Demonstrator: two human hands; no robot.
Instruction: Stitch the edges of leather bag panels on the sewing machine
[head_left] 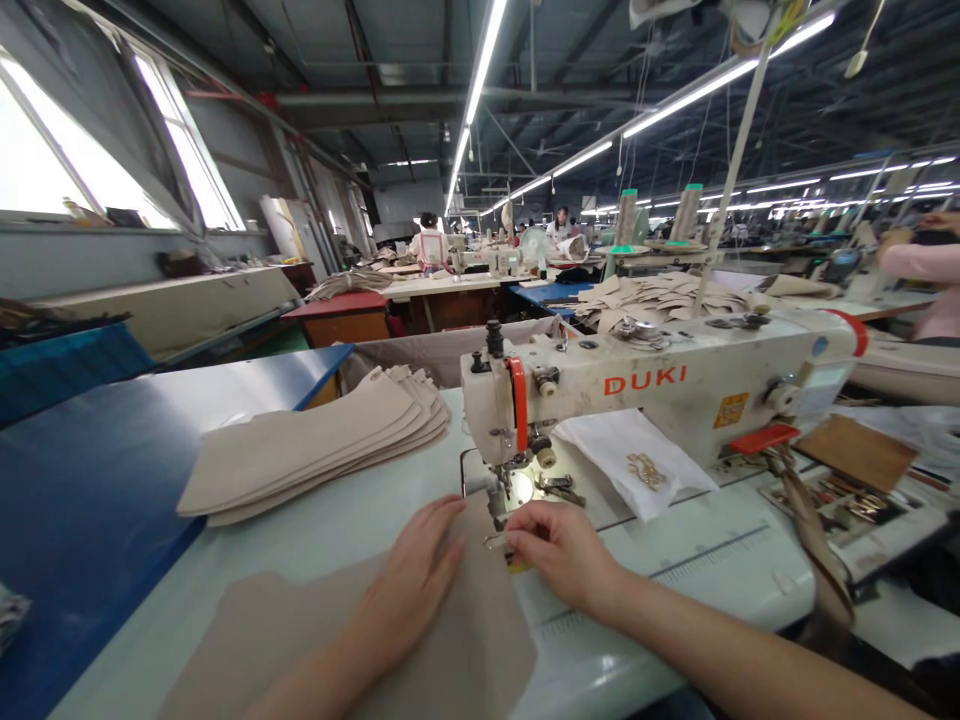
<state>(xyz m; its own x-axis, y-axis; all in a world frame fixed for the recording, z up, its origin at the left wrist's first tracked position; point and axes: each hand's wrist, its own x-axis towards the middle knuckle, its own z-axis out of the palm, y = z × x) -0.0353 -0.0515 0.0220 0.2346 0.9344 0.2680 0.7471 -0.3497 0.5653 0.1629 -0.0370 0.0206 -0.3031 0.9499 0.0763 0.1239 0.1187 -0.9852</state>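
Note:
A large beige fabric panel point(480, 630) lies on the pale green sewing table, its upper edge at the needle area of a white sewing machine point(570, 385). My left hand point(420, 560) rests flat on that panel with its fingers stretched forward. Close to the presser foot point(501, 490), my right hand point(551, 545) is closed in a pinch beside the panel's right edge. A small, thin, pale thing shows at its fingertips, too small to name. Under the machine arm, a white sheet point(637, 455) carries a cluster of small gold-coloured pieces point(645, 470).
Stacked beige panels point(322, 440) lie at the left of the machine, beside a blue table point(97, 460). To the right stand a tray of small metal parts point(855, 500) and a hanging brown strap point(814, 550). A person in pink point(926, 270) sits at far right.

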